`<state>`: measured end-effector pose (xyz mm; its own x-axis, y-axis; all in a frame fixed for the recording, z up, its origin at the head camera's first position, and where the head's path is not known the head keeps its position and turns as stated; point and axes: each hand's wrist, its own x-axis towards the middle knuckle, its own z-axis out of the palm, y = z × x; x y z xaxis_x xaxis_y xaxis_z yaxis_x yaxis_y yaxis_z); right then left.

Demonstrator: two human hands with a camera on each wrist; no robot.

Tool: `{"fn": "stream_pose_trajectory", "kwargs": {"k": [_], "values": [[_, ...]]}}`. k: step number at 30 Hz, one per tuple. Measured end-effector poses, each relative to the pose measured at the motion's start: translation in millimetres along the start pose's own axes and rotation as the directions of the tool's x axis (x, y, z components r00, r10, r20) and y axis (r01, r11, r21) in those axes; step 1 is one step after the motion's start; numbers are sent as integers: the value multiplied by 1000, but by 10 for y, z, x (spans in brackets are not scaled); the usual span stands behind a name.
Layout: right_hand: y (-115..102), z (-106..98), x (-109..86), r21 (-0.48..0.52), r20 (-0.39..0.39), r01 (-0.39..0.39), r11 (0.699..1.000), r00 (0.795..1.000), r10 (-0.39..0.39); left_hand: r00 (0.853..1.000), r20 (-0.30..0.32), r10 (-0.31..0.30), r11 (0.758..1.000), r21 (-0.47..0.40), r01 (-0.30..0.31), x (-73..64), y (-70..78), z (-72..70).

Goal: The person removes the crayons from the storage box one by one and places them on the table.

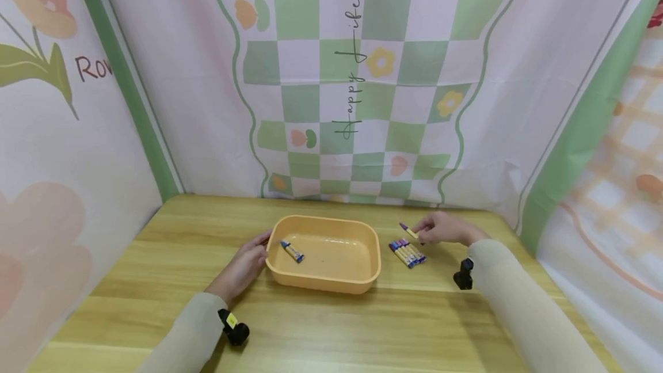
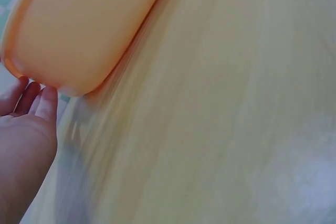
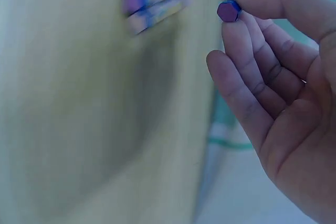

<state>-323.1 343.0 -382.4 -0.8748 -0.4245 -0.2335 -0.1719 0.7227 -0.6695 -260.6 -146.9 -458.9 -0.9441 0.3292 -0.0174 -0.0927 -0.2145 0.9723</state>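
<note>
A yellow-orange plastic basin (image 1: 323, 284) stands on the table with one blue-tipped crayon (image 1: 292, 251) lying inside at its left. My left hand (image 1: 243, 266) is at the basin's left end, its fingertips touching the outside near the rim. The left wrist view shows those fingers (image 2: 48, 103) against the end wall of the basin (image 2: 84, 30). Right of the basin, my right hand (image 1: 440, 228) pinches a purple-tipped crayon (image 1: 408, 231) between thumb and fingers, above the table. Its flat hexagonal end (image 3: 229, 11) faces the right wrist camera. Just below it lies a row of several crayons (image 1: 407, 253), side by side.
The wooden table (image 1: 331, 327) carries all of this. Behind it hangs a checkered, printed cloth (image 1: 342, 85), with more printed cloth on the left (image 1: 67, 148) and right (image 1: 606, 189). Small black wrist cameras (image 1: 235, 330) sit on both sleeves.
</note>
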Motion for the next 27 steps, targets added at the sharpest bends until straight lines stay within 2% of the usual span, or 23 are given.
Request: {"fn": "stream_pose_trajectory", "kwargs": {"k": [6, 11, 17, 22, 27], "values": [[302, 94, -54, 62, -7, -30, 998, 1000, 30, 1000, -7, 8, 1000, -9, -8, 2, -1, 10], [432, 161, -57, 99, -5, -72, 993, 997, 73, 1000, -9, 1, 1000, -21, -1, 8, -5, 18], [450, 189, -63, 132, -5, -104, 986, 994, 105, 1000, -7, 7, 1000, -16, -8, 9, -5, 16], [447, 187, -53, 154, 5, -96, 983, 995, 97, 1000, -14, 7, 1000, -13, -7, 14, -6, 7], [434, 164, -32, 135, -12, -89, 987, 996, 91, 1000, -8, 6, 1000, -11, -6, 8, -2, 2]]}}
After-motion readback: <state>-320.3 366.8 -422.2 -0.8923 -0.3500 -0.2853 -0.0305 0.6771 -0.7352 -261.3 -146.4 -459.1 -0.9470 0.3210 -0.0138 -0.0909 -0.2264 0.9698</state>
